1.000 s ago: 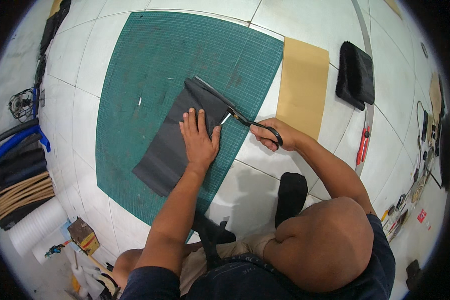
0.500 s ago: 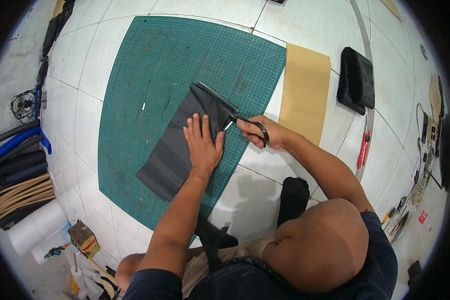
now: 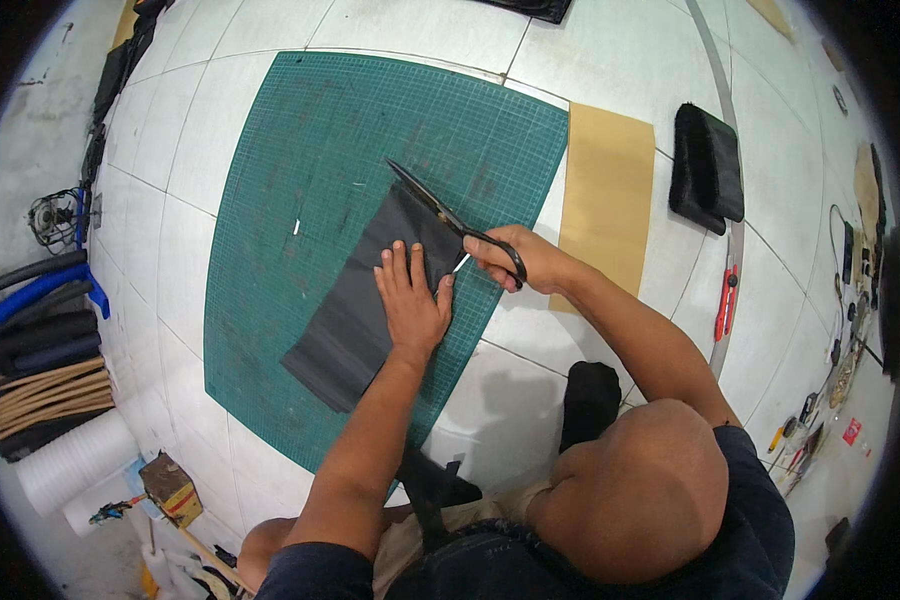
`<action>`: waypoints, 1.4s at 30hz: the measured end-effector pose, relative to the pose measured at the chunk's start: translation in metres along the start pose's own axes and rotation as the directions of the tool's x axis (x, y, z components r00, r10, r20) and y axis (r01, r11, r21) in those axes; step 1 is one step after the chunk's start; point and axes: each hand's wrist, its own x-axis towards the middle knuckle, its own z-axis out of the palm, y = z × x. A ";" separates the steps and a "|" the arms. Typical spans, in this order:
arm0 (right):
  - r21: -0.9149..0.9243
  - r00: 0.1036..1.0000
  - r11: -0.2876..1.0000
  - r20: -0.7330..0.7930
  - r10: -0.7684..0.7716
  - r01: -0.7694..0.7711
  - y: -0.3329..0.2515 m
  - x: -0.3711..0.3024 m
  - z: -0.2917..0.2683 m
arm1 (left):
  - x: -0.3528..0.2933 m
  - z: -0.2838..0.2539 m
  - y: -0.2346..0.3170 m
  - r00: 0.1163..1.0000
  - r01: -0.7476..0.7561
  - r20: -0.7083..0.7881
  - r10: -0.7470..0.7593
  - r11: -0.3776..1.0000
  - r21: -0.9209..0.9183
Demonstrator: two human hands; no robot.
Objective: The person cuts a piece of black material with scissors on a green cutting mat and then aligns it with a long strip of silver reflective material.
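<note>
A folded piece of black fabric (image 3: 355,310) lies slanted on the green cutting mat (image 3: 260,200). My left hand (image 3: 417,305) presses flat on it near its right side, fingers stretched out. My right hand (image 3: 515,258) grips a pair of black-handled scissors (image 3: 425,197) by the handles. Their long blades run up and to the left along the fabric's upper right edge, the tip a little past its corner. A thin white sliver (image 3: 461,264) shows between my left thumb and my right hand; its kind is unclear.
A tan sheet (image 3: 610,200) lies right of the mat. Beyond it are a black furry folded piece (image 3: 708,168) and a red cutter knife (image 3: 727,303). Rolled materials (image 3: 50,400) are stacked at the left wall. A small white scrap (image 3: 296,227) sits on the mat.
The scissors have swung so that their blades stretch up-left along the fabric's edge. My left hand stays flat on the fabric. The whole view has shifted slightly.
</note>
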 end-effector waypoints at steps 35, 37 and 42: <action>-0.795 0.917 0.604 -0.200 -0.345 0.054 -0.037 -0.015 -0.052 | -0.133 -0.122 -0.144 0.360 0.831 0.505 -0.784 0.023 -0.556; -0.842 0.931 0.538 -0.163 -0.327 0.042 -0.043 0.033 -0.031 | -0.128 -0.115 -0.141 0.414 0.809 0.512 -0.753 0.045 -0.587; -0.895 0.957 0.445 -0.150 -0.247 -0.026 -0.036 0.075 0.042 | -0.147 -0.107 -0.166 0.345 0.808 0.417 -0.841 0.040 -0.587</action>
